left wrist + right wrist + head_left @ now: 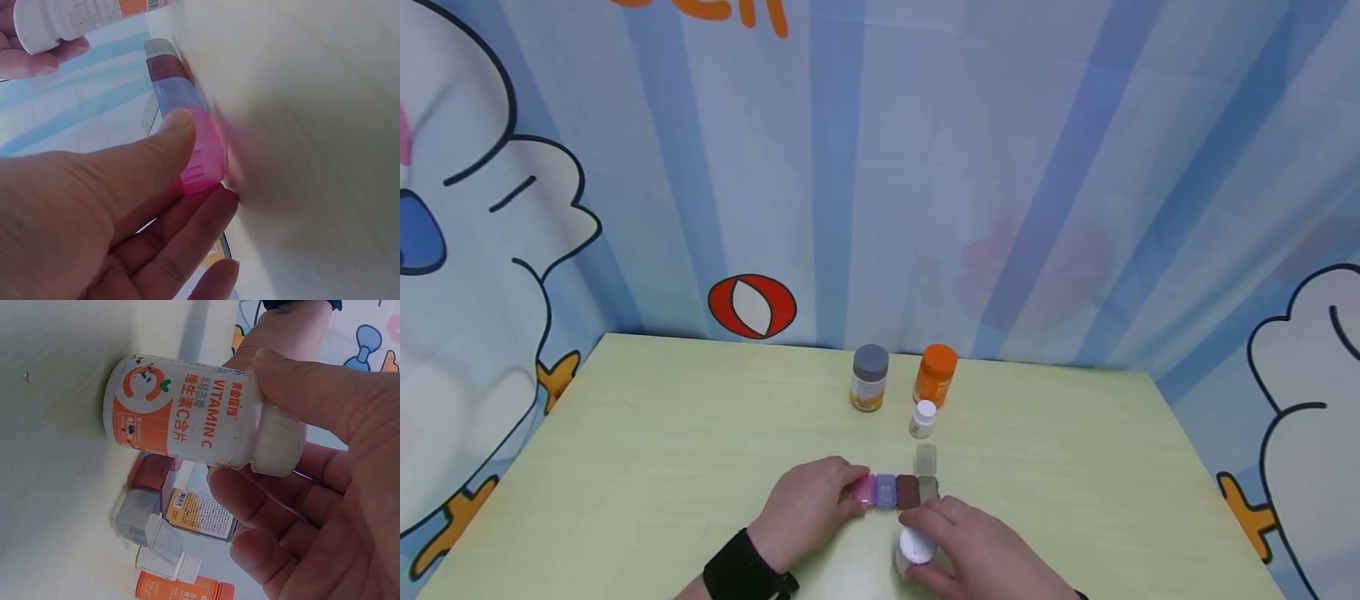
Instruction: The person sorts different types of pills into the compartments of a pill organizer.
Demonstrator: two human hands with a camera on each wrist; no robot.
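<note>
A pill organizer with a row of pink [865, 491], blue [886, 492], dark red [907, 492] and grey [928, 488] compartments lies on the table. The grey compartment's clear lid [927, 458] is flipped up; the other lids look closed. At the pink end, my left hand [808, 508] pinches the organizer between thumb and fingers. Just in front of the row, my right hand [977, 546] grips a white vitamin C bottle [181, 412] around its neck and cap. The bottle's white cap is on, and its base is at the tabletop.
Behind the organizer stand a small white bottle [922, 420], an orange bottle [936, 375] and a grey-capped bottle [870, 379]. The pale yellow table [700, 417] ends at a blue striped cartoon curtain [895, 183].
</note>
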